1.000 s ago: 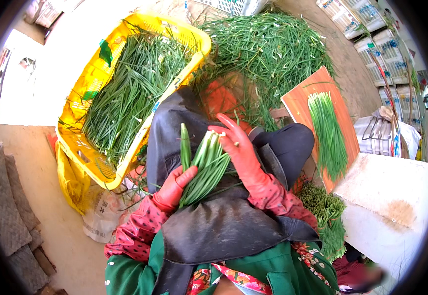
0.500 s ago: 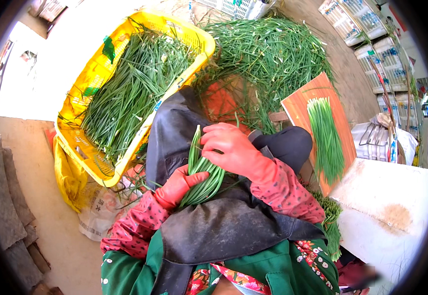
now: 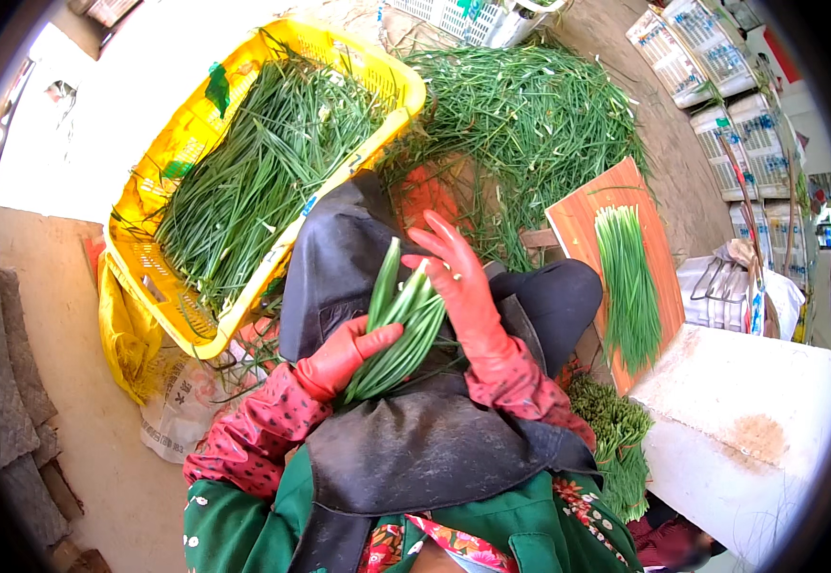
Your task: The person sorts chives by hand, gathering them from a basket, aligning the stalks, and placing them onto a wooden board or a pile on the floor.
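Note:
My left hand point(image 3: 344, 355), in a red rubber glove, is closed round a small bunch of garlic chives point(image 3: 404, 329) above my lap. The bunch slants up to the right, pale ends uppermost, and one stalk group stands apart at its left. My right hand point(image 3: 454, 277), gloved alike, is raised at the pale ends with fingers spread; the fingertips come close to the stalks, but I cannot tell whether they touch. On the right a brown wooden board point(image 3: 573, 215) bears a neat bundle of garlic chives point(image 3: 631, 296), pale ends away from me.
A yellow plastic basket point(image 3: 398, 113) full of loose garlic chives point(image 3: 272, 172) stands at the left. Beyond my knees lies a large loose heap point(image 3: 530, 115). Several bundles point(image 3: 616, 435) sit near my right elbow, beside a white box point(image 3: 712, 401). White crates point(image 3: 755, 143) stack far right.
My right hand has drawn away from the bunch toward the right, and its fingers have opened out. The bunch has fanned apart somewhat in my left hand, which keeps its hold.

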Available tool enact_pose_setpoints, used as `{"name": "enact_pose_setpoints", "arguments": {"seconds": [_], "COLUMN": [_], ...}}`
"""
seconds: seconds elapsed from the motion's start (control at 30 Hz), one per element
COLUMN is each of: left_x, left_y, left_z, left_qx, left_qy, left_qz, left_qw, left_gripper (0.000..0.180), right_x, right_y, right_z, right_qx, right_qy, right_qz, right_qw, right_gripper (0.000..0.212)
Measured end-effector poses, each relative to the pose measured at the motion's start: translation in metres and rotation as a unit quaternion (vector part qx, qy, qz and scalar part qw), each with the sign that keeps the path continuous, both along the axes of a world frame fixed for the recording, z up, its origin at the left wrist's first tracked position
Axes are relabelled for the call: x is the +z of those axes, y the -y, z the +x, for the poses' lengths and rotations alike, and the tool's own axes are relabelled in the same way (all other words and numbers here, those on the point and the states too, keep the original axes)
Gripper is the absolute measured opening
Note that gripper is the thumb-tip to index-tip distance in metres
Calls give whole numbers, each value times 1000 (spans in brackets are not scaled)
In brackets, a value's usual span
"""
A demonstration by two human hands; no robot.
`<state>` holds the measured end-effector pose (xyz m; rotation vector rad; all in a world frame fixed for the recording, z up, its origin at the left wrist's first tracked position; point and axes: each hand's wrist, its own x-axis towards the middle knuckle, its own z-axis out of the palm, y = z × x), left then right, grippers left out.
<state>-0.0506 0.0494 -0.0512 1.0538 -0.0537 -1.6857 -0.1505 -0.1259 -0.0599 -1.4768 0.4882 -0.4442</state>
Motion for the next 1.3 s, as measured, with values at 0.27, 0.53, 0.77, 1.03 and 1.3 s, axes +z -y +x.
{"name": "enact_pose_setpoints", "arguments": {"seconds": [0.27, 0.53, 0.77, 1.03, 1.3], "left_x": [2, 21, 96, 149, 142], "left_y": [3, 7, -2, 142, 186], "left_z": [-1, 10, 131, 80, 74], "left_qx": [-86, -212, 68, -159, 117], "left_qy": [-44, 40, 413, 352, 261], "left_qz": [1, -10, -246, -303, -259], "left_qw": [995, 976, 874, 871, 923], "left_gripper": [51, 42, 83, 60, 21], "right_x": [7, 83, 114, 157, 163], "right_y": [-6, 96, 168, 81, 84], "right_z": [13, -19, -20, 47, 38], "right_qx": [1, -118, -129, -16, -72], "right_qy": [-58, -69, -111, 107, 136], "right_qz": [-102, -208, -416, -449, -187], "right_qw": [993, 969, 893, 887, 970], "right_gripper": [17, 28, 32, 28, 80]}}
